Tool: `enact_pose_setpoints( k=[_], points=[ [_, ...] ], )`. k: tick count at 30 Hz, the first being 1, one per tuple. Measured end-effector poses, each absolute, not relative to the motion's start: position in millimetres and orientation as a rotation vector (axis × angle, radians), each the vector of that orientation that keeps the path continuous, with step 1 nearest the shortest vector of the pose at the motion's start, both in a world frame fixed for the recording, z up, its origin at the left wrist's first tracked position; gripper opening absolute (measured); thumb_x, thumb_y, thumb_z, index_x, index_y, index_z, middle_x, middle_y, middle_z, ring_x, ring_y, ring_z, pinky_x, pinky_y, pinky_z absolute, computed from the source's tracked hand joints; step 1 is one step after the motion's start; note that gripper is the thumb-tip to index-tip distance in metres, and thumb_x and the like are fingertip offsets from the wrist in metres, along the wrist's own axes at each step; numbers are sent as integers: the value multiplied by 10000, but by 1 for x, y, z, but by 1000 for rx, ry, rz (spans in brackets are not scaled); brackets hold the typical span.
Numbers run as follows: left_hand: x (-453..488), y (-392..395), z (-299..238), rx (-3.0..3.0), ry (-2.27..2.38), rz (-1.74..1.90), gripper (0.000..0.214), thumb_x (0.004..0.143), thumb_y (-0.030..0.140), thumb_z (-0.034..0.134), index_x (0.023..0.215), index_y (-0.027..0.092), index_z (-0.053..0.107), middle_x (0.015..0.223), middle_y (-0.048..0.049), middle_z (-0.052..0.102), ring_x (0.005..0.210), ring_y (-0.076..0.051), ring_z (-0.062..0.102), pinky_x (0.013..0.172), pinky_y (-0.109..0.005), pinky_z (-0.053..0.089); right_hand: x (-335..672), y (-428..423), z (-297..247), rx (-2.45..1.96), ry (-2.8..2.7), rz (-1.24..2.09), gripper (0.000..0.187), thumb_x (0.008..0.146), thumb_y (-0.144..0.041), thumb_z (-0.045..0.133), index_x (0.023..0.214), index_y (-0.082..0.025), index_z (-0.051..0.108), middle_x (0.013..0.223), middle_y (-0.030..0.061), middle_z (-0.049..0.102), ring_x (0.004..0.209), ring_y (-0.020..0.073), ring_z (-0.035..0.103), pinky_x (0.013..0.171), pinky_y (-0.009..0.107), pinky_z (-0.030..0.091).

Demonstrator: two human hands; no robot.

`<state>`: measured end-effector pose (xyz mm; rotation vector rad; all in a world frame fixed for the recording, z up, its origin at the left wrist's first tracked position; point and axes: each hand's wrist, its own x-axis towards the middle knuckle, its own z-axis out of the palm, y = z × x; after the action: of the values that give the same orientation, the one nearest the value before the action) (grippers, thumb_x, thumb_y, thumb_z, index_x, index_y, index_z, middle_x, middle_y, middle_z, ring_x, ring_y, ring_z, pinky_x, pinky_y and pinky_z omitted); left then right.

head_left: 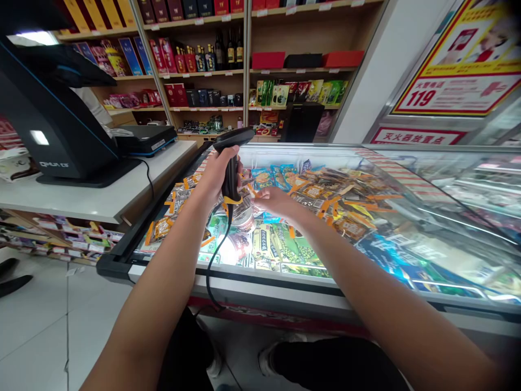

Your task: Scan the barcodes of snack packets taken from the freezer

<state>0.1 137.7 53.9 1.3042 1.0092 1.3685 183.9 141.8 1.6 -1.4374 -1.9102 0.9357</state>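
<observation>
My left hand point(215, 175) is wrapped round the grip of a black handheld barcode scanner point(233, 142), held upright over the glass-topped chest freezer point(260, 274); its black cable point(211, 260) hangs down to the freezer's front edge. Just right of the scanner, my right hand point(272, 201) reaches over the glass with its fingers curled around a small round pale-lidded container point(245, 218), partly hidden by the hand. Packets of frozen food point(285, 239) lie under the glass below both hands.
A white counter point(101, 198) at the left carries a black till terminal point(57, 125) and a flat black device point(144, 138). Shelves of bottles and boxes point(211, 54) stand behind. A red and yellow notice point(464, 60) hangs at the right. White floor tiles lie at the lower left.
</observation>
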Motion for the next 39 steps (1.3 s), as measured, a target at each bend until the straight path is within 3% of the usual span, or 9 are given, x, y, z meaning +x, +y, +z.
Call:
enact_pose_setpoints(
  k=[3, 9, 14, 23, 27, 31, 34, 39],
  points=[
    [3, 135, 52, 1320, 985, 1341, 395, 801, 578, 687, 875, 232, 513, 653, 25, 616, 447, -121, 581, 425, -249, 418, 199, 140, 16, -1416, -1562, 1295, 95, 966, -301, 673, 925, -222, 638, 935, 112, 753, 765, 233, 762, 654, 346, 622],
    [10, 129, 44, 1537, 929, 1075, 293, 865, 487, 659, 827, 217, 551, 680, 19, 622, 447, -131, 595, 431, -265, 465, 233, 158, 28, -1335, -1306, 928, 123, 946, -255, 625, 865, -248, 532, 703, -3, 584, 536, 172, 629, 449, 268, 490],
    [16, 125, 41, 1764, 910, 691, 288, 835, 409, 763, 885, 209, 562, 674, 17, 634, 472, -141, 620, 459, -258, 479, 255, 165, 36, -1298, -1206, 735, 108, 920, -204, 577, 864, -258, 501, 695, -9, 575, 544, 175, 628, 454, 263, 462],
    [20, 121, 40, 1800, 910, 600, 270, 857, 397, 743, 854, 219, 539, 609, 17, 631, 458, -135, 590, 437, -238, 432, 255, 159, 46, -1342, -1171, 770, 133, 939, -175, 535, 846, -257, 485, 702, -6, 595, 556, 174, 617, 469, 280, 441],
    [18, 125, 38, 1762, 905, 651, 288, 834, 407, 768, 869, 207, 564, 643, 2, 649, 471, -140, 613, 441, -232, 434, 264, 165, 43, -1329, -1229, 659, 107, 929, -205, 529, 846, -257, 486, 742, 9, 592, 665, 194, 641, 568, 303, 490],
    [17, 129, 39, 1636, 948, 888, 315, 825, 460, 733, 860, 193, 572, 677, 7, 646, 470, -141, 624, 457, -241, 478, 286, 168, 43, -1321, -1348, 169, 85, 919, -220, 538, 862, -252, 485, 882, 48, 624, 857, 217, 643, 769, 345, 502],
    [16, 132, 41, 1484, 993, 1163, 290, 800, 459, 702, 831, 213, 551, 651, 22, 630, 434, -136, 596, 424, -248, 464, 298, 165, 43, -1408, -1527, -51, 53, 912, -247, 602, 901, -246, 550, 932, 70, 660, 922, 256, 639, 825, 378, 482],
    [8, 139, 48, 1227, 1078, 1481, 320, 794, 497, 706, 876, 235, 541, 615, 31, 606, 403, -126, 548, 393, -258, 423, 283, 155, 38, -1693, -1909, -22, 247, 854, -441, 778, 850, -225, 658, 947, 120, 706, 981, 351, 641, 878, 474, 495]
  ],
)
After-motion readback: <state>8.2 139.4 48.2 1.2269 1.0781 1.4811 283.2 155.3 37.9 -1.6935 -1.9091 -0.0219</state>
